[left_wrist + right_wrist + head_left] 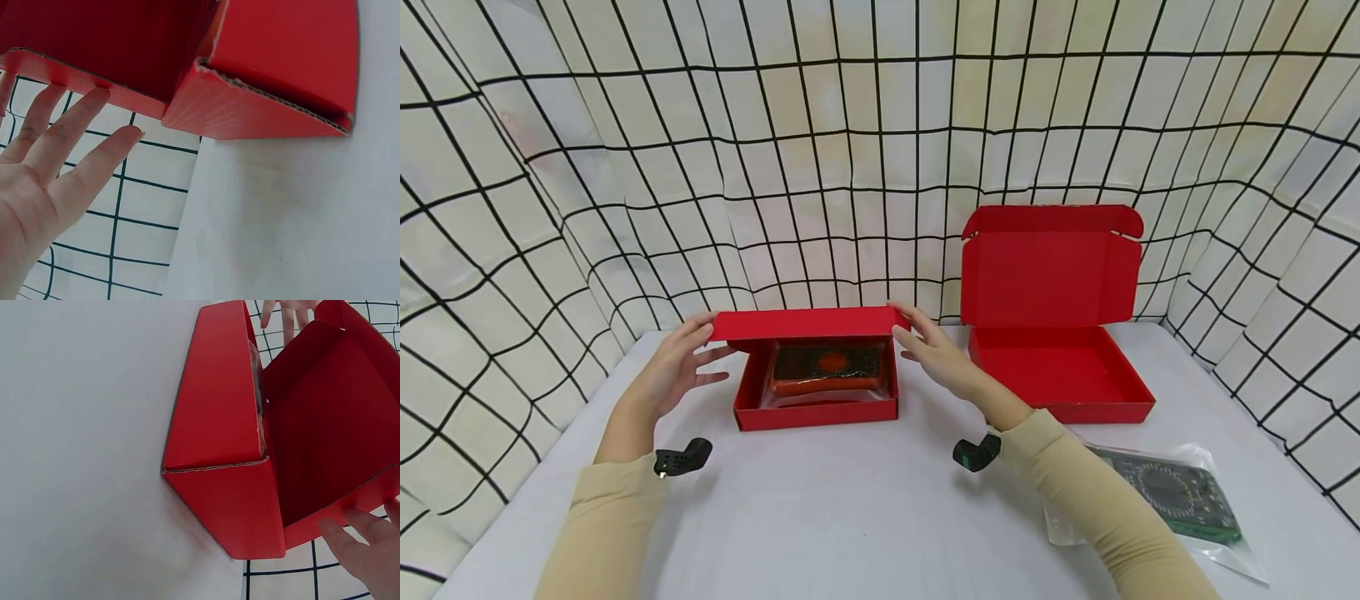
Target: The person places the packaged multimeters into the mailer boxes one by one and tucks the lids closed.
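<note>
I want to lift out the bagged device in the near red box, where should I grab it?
Take the bagged device by its two short ends, coming straight down from above. It lies flat, walled in by the red box, and the half-lowered lid overhangs the back.

A white tabletop point(865, 508) is carrying two red boxes point(816, 408) point(1063, 379) and a bagged circuit board point(1180, 492) lying at its right.
</note>
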